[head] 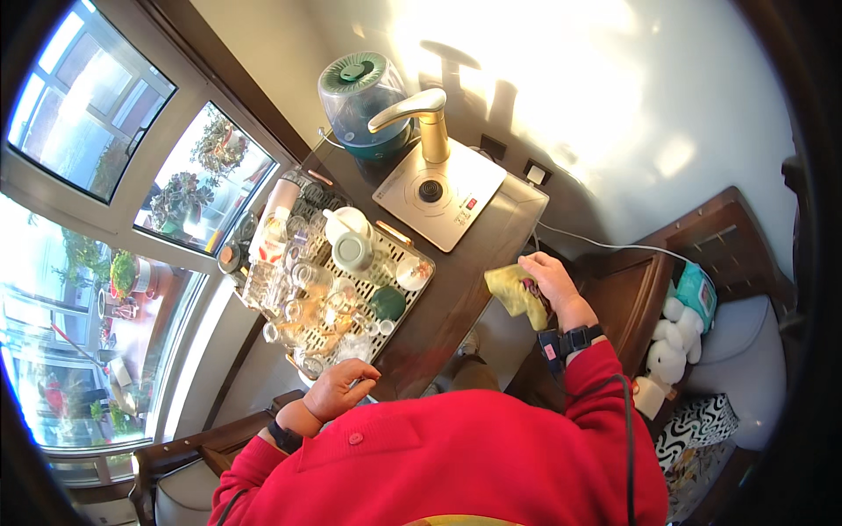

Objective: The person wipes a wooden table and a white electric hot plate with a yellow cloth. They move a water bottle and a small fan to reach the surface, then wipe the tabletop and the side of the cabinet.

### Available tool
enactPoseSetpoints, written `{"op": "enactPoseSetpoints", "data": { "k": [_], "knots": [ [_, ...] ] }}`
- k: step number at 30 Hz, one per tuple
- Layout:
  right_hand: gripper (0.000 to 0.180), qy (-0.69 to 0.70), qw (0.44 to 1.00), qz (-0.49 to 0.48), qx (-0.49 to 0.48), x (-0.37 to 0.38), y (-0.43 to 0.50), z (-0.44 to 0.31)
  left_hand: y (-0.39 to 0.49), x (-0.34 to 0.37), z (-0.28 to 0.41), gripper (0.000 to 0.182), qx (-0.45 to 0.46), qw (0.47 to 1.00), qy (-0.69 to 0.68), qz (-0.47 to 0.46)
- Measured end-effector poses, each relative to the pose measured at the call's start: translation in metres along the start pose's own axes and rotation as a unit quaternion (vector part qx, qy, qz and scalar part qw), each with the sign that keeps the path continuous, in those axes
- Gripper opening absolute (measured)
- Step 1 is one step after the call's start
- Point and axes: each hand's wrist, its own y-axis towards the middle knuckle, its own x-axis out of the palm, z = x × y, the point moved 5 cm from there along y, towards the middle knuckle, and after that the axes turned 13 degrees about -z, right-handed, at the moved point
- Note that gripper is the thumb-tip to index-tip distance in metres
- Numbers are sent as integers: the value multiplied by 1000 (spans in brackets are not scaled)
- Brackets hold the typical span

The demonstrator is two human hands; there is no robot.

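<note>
My right hand (552, 283) grips a yellow cloth (513, 292) with a dark patterned patch, held in the air off the table's right edge. Loosely curled, my left hand (339, 389) hovers by the near corner of a slotted tea tray (421, 276), with nothing visible in it. Crowded on that tray are several clear glass cups and jars (306, 273), a white lidded pot (352, 246), a dark green round object (387, 303) and a small dish (414, 272). Strong glare blurs some of the glassware.
A cooktop plate (408, 184) with a gold spout (434, 135) stands behind the tray on the dark table (427, 329). Beside it is a humidifier (362, 105). A wooden bench (631, 296) holds plush toys (664, 358) and a wipes pack (696, 294). Windows (204, 177) line the left.
</note>
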Motion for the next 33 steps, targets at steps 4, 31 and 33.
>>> {"op": "enactPoseSetpoints", "data": {
  "k": [4,31,33],
  "knots": [
    [12,190,980,3,-52,-21,56,-23,41,-18,5,21,-9,997,-47,-58],
    [13,-9,991,-117,-70,16,180,-10,134,33,-39,30,-205,919,-295,-159],
    [23,152,986,-63,6,-1,176,-1,139,34,-41,31,-202,923,-283,-164]
  ]
}}
